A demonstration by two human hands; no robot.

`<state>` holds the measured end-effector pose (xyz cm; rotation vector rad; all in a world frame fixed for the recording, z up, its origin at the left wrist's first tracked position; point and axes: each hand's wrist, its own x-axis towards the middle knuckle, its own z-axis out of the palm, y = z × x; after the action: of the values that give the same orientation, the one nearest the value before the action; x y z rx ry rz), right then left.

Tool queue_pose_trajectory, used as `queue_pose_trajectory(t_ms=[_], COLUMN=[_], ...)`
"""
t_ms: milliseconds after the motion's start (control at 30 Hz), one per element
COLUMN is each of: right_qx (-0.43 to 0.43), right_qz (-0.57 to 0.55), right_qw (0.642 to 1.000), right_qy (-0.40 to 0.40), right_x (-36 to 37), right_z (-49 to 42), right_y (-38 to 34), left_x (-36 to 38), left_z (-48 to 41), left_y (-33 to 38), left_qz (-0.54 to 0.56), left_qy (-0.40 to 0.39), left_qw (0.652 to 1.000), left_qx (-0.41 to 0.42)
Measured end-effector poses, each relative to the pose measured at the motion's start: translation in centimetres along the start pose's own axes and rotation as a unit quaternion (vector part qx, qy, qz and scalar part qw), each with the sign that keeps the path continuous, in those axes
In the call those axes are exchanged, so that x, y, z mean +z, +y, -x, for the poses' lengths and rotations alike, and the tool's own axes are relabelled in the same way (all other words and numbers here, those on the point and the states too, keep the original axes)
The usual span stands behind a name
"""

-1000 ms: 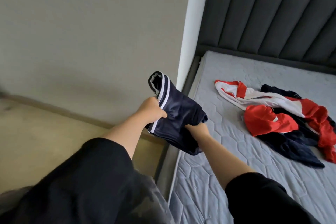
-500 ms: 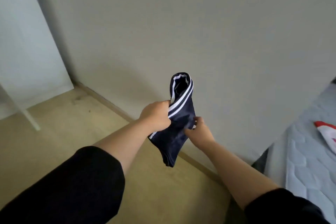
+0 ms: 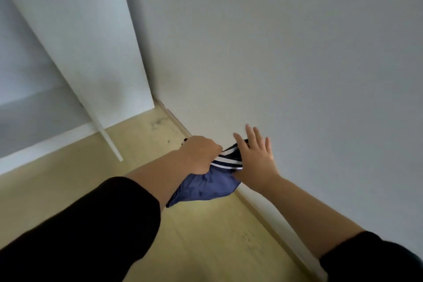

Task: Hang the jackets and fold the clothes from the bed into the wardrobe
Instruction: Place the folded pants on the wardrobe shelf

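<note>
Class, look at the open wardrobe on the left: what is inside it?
Inside the wardrobe only bare white panels and a shelf show. No clothes or hangers are visible; the rest lies outside the picture.

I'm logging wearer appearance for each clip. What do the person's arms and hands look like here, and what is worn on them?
Both arms wear loose black sleeves pushed up, leaving the forearms bare: the left sleeve ends near the elbow, and so does the right sleeve. The left hand and right hand are bare: no gloves, and no rings, watch or bracelets visible.
</note>
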<state>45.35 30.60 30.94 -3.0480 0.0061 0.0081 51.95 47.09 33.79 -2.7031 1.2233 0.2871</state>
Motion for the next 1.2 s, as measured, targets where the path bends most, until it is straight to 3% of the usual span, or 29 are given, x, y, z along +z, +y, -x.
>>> queue_pose_trajectory(t_ms=[100,200,467,867,1200], right_qx=[-0.112,-0.186,-0.266,-0.397,-0.39], right_qz=[0.086,0.104,0.077,0.109,0.169], right_qw=[0.99,0.977,0.961,0.91,0.887], right_qy=[-0.03,-0.031,-0.029,0.05,0.181], right_x=[-8.2,-17.1,-33.0,-41.4,-46.2], right_z=[-1.6,-3.1,-4.1,-3.3,-7.7], right_y=[-4.0,-9.0,-23.3,-53.1,-69.8], left_x=[-8.2,-16.4,-30.3,-32.5,-33.4], left_z=[4.4,9.8,25.2,52.2,63.9], left_y=[-2.5,-5.2,-12.4,-29.0,-42.8], left_qz=[-0.017,-0.031,-0.078,-0.106,-0.046], left_qy=[-0.013,-0.012,0.001,0.026,0.097], left_qw=[1.0,0.998,0.983,0.941,0.915], left_qx=[-0.016,-0.052,-0.167,-0.321,-0.39])
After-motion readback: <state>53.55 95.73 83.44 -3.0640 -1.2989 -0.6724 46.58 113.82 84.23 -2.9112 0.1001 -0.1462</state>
